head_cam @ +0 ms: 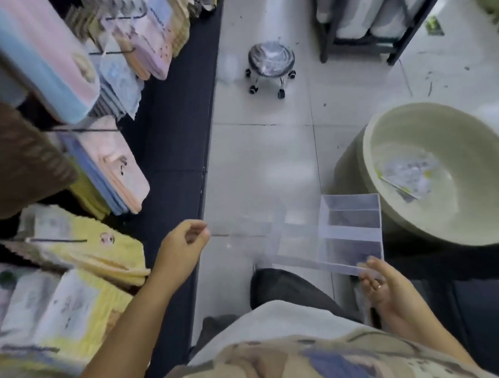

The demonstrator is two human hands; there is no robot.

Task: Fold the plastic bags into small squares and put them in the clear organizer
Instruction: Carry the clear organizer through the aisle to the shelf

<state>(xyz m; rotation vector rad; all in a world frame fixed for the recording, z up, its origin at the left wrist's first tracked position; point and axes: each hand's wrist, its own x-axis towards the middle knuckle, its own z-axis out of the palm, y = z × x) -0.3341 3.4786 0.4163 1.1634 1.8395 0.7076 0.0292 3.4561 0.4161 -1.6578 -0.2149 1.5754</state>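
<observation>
clear plastic, nearly invisible against the pale tile floor (264, 165): the bag (245, 244) is stretched out flat in the air between my two hands, over my knee (282, 288). my left hand (185, 247) has its fingers curled in, pinching one end of it; my right hand (386, 285) pinches the other end, where the plastic looks bunched into a narrow strip. so both hands are gripping the bag, and i judge it is at the start of its folding, with no square made yet.

to do this well i would keep the sheet taut, bring the left end across to meet the right so the edges line up, and press out the air at each fold, since film this thin will spring open or slide otherwise.

the organizer (350, 227) sits just beyond my right hand, partly seen through the bag; i can make out its compartments, but i cannot tell if anything is in them or what it rests on.

around me, largest first: shelves of stacked towels (112, 178) fill the left side, near my left elbow. a big pale basin (351, 169) stands just beside the organizer, with more crumpled bags (409, 174) in it. a black rack (359, 38) stands well off, as does a small wheeled stool (270, 60). nothing blocks the short way to the organizer.
</observation>
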